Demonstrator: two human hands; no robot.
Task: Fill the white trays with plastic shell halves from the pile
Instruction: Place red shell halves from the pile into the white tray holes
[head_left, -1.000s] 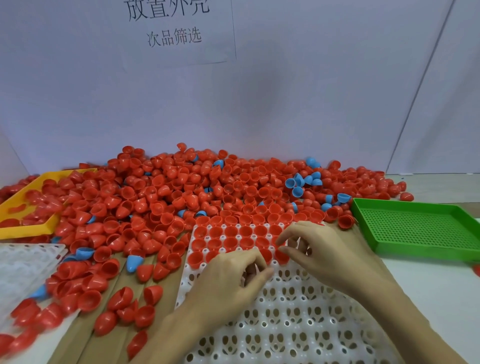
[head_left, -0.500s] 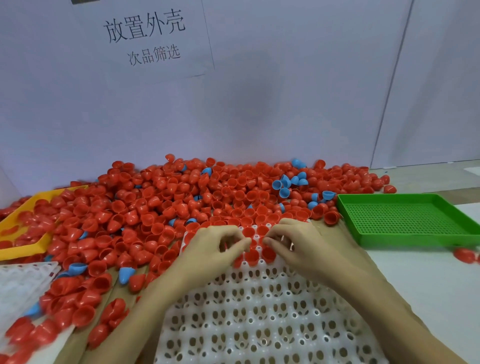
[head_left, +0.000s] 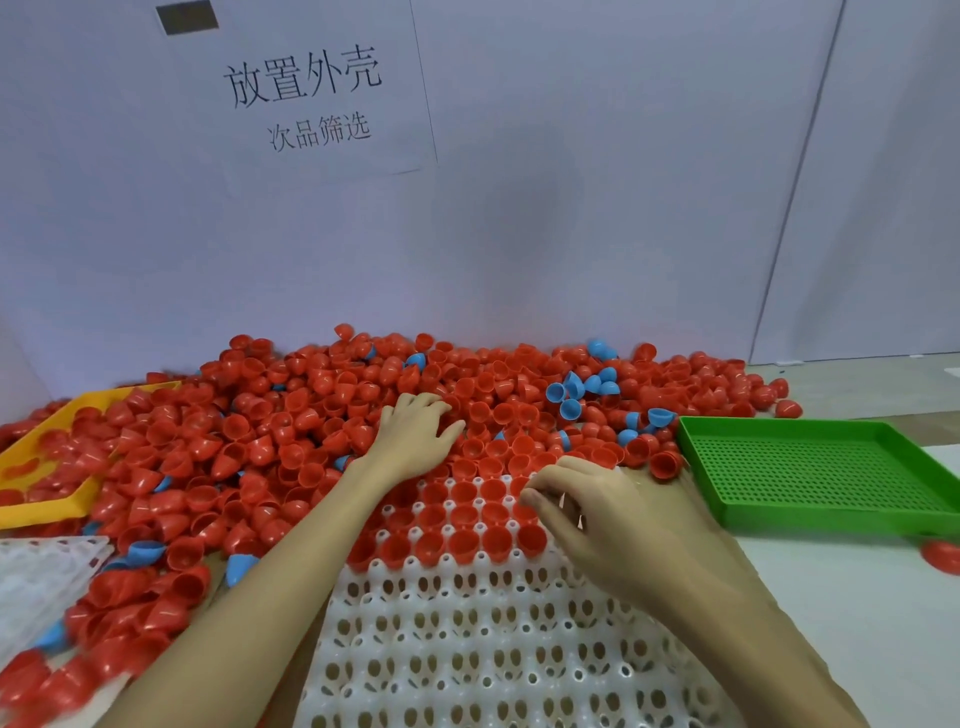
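1. Your left hand (head_left: 415, 439) lies flat on the pile (head_left: 322, 415) of red shell halves, just past the far edge of the white tray (head_left: 467, 649). Its fingers are spread and fairly straight, pressing on the shells and gripping none that can be seen.
2. Your right hand (head_left: 608, 514) hovers over the tray's far right part, fingers curled inward with thumb and fingertips drawn together. Whether a shell sits inside that pinch cannot be told.
3. The tray runs from the near edge of the view away toward the pile. Its far rows already hold red shells (head_left: 462, 540), open sides up. The near rows show empty sockets.
4. The pile lies far and left of the tray, banked against the back wall. A few blue shells (head_left: 571, 387) are mixed in on the right.
5. The left hand is the nearer one to loose shells, being already among them. The next empty sockets lie nearer you than either hand, so a picked shell likely travels back toward you.
6. A green tray (head_left: 810, 467) sits right, a yellow tray (head_left: 47, 467) left.
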